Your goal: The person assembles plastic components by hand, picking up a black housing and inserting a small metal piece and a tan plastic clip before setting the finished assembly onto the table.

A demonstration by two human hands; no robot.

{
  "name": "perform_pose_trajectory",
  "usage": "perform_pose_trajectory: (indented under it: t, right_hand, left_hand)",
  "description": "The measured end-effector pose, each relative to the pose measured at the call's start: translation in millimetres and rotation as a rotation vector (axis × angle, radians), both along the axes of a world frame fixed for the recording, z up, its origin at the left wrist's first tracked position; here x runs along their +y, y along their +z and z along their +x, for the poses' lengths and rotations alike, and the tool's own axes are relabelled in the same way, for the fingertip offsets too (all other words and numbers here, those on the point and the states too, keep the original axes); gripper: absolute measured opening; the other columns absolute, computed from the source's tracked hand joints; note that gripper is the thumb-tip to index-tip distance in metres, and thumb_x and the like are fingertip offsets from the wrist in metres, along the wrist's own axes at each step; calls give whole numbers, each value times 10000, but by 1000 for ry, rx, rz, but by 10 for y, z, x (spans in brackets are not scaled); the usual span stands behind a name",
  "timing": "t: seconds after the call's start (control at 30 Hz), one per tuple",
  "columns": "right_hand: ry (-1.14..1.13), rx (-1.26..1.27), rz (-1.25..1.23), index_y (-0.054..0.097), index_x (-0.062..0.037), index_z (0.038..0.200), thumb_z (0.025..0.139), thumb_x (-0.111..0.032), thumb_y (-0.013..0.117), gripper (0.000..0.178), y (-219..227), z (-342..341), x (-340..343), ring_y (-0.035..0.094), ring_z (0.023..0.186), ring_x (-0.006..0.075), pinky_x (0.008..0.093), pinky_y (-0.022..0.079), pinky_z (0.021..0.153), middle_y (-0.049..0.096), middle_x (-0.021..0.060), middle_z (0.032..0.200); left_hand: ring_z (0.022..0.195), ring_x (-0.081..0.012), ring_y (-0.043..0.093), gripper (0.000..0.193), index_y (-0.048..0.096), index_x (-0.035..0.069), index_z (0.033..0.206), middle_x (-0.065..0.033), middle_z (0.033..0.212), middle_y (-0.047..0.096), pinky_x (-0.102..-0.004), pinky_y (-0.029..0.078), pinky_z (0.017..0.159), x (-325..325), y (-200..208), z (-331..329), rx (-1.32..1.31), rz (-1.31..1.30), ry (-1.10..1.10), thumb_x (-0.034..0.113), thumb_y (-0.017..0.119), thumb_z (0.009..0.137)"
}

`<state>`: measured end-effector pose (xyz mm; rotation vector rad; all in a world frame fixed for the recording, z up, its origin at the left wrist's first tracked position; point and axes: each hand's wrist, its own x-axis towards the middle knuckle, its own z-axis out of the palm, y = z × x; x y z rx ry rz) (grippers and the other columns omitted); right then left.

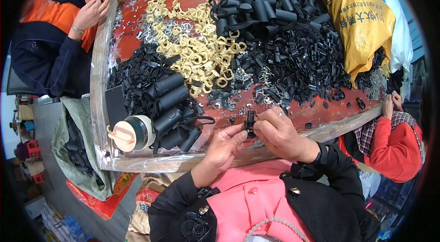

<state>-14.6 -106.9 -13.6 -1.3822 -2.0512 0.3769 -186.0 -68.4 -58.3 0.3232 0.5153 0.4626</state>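
Close to the table's front edge, my left hand (223,146) pinches a small black plastic part (250,122) between thumb and fingers. My right hand (280,130) meets it from the other side, its fingers curled together against the same part. Whether a smaller piece sits in my right fingertips is hidden. Just beyond my hands lie small silver metal pieces (268,93) and a broad heap of small black parts (300,70). Cream-coloured plastic rings (197,56) are piled further left.
Black cylinders (172,90) and a cream-lidded cup (133,134) stand left of my hands. Larger black tubes (263,8) fill the far side beside a yellow sack (355,17). One person's hands (90,10) work at the left, another person's (392,103) at the right. The wooden table rim (151,163) runs before me.
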Motion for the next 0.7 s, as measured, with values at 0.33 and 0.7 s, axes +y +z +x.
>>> perform_pose_trajectory:
  t: [0.33, 0.7]
  right_hand:
    - [111, -52, -41, 516, -47, 780, 687, -67, 535, 97, -49, -31, 72, 442, 665, 223, 308, 356, 616, 463, 76, 774]
    - [25, 79, -92, 527, -51, 789, 715, -50, 582, 92, -132, 65, 729, 494, 695, 232, 348, 395, 614, 481, 82, 763]
  left_hand:
    - [893, -176, 580, 292, 504, -30, 1104, -93, 1027, 577, -287, 471, 810, 21, -43, -85, 121, 55, -40, 82, 538, 836]
    - [874, -201, 592, 264, 512, -26, 1077, -103, 992, 589, -306, 474, 812, 80, -4, -225, 114, 36, 3, 96, 524, 843]
